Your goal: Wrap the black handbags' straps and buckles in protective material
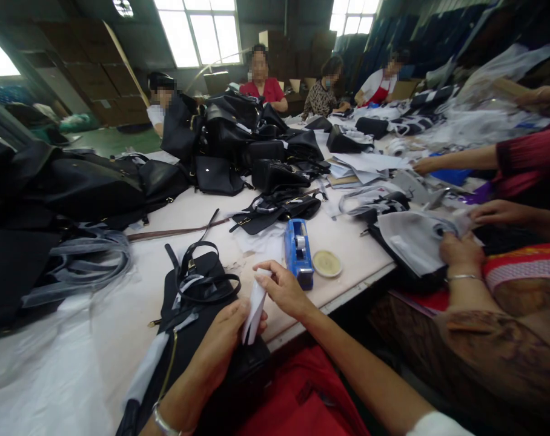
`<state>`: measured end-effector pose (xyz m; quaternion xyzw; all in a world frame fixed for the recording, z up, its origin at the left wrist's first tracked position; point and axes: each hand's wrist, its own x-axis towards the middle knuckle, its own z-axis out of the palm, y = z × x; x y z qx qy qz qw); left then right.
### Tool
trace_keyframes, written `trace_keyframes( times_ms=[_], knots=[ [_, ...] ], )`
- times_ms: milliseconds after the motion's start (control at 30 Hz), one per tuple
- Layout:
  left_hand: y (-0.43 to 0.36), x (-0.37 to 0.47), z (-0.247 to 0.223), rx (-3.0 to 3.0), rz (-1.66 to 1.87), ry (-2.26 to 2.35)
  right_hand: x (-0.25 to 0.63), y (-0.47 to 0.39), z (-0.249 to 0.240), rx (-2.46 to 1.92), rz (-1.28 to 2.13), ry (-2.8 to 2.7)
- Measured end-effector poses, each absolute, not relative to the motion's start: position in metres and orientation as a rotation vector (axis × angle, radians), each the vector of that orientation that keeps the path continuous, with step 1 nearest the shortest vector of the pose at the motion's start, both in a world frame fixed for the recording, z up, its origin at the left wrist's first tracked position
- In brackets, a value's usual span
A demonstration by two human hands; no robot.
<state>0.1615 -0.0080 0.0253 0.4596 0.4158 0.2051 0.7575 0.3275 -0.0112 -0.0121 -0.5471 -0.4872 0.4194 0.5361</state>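
A strip of folded white paper (257,303) is pinched between both my hands near the table's front edge. My left hand (232,327) grips its lower part, with the wrist over a black handbag (211,269). From the right, my right hand (281,287) holds the paper's upper end between thumb and fingers. The bag lies flat with its thin black strap looped on top. A gold zip and a white wrapped part run along its left side. Just beyond my right hand stands a blue tape dispenser (298,254), and a small round dish (327,264) sits beside it.
Piles of black bags (238,133) cover the table's back and left. Clear plastic strips (88,254) lie at the left. On the right, a co-worker's hands (461,248) handle a bag with white wrapping. Other people sit across the table. White sheets (366,163) are stacked centre right.
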Motion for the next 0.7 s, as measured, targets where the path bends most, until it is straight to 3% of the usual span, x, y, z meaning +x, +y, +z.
trace_keyframes(
  times_ms=[267,700],
  knots=[
    [-0.011,0.162,0.019,0.916,0.563,0.892,0.278,-0.057,-0.036,-1.207,1.148,-0.854],
    [-0.019,0.158,0.03,0.867,0.583,0.941,0.254,-0.069,-0.021,-1.465,0.826,-1.015]
  ],
)
